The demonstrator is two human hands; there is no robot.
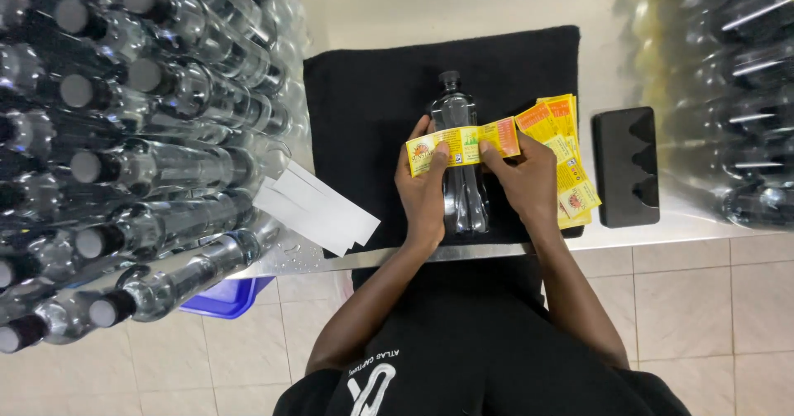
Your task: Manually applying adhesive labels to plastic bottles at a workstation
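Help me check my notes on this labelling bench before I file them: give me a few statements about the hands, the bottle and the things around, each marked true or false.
1. Both hands, left hand and right hand, hold a yellow label across a clear bottle. True.
2. The bottle stands upright. False: it lies flat on the black cloth, cap pointing away from the person.
3. A stack of yellow labels lies by the right hand. True.
4. The white paper strips lie to the right of the cloth. False: they lie at its left edge.
5. The black holder rests on the cloth. False: it sits on the table, right of the cloth.
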